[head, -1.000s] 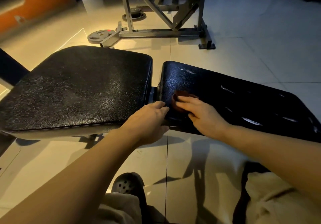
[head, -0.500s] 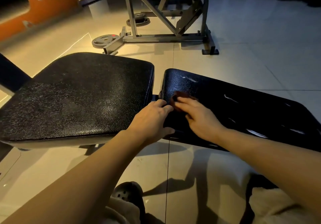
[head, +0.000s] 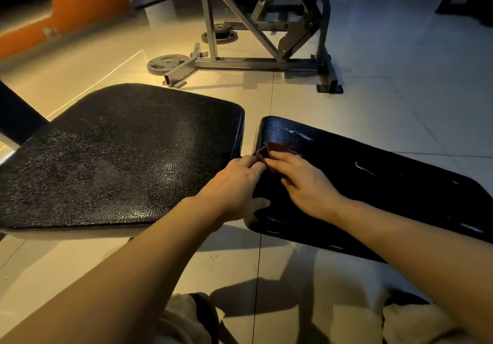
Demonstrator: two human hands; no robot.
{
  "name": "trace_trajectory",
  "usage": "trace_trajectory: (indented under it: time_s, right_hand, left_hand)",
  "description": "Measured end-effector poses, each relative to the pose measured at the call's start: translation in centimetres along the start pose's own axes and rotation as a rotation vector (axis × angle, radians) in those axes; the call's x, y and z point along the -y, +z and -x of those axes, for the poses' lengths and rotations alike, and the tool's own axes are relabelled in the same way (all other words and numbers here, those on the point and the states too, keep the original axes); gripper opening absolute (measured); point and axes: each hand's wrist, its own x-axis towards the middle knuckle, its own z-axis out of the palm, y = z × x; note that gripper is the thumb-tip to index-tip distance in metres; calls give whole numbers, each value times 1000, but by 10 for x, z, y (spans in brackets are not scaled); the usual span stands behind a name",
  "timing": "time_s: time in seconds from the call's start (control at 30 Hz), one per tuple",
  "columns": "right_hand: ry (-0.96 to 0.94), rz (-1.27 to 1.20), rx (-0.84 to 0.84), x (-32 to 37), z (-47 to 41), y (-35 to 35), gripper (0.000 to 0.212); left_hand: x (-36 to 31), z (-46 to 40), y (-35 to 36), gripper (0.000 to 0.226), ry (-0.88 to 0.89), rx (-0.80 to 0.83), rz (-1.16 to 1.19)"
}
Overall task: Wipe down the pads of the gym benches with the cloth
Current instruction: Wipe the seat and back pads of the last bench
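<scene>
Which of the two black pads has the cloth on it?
The right pad, the glossy, narrower one. The brown cloth sits at its near-left end, where the left hand and right hand meet. The matte left pad bears nothing.

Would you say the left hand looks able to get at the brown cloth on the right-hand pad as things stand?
Probably yes. The left hand is already at the near left end of the right-hand pad, its fingertips meeting the cloth beside the right hand, which lies on it. Nothing stands between them.
</scene>
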Motion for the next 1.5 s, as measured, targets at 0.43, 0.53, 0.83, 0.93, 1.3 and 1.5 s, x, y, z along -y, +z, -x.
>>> trace_trajectory:
  time_s: [0.43, 0.53, 0.83, 0.93, 1.3, 1.5]
  right_hand:
    - [6, 17, 35, -8, -29, -7, 56]
    - [2, 31, 95, -23, -38, -15, 58]
    - [186, 12, -39, -45, -50, -18, 53]
    - [30, -14, 58, -25, -55, -17, 54]
    - [274, 4, -44, -66, -74, -26, 54]
    - [23, -85, 93, -36, -88, -23, 53]
  left_hand:
    - [2, -15, 2, 70, 16, -26, -1]
    - [-1, -21, 2, 64, 9, -65, 1]
    - [-3, -34, 2, 68, 3, -12, -19]
    - [-4, -39, 3, 67, -6, -30, -9]
    - [3, -50, 2, 71, 21, -34, -9]
    - [5, -58, 2, 69, 29, -64, -3]
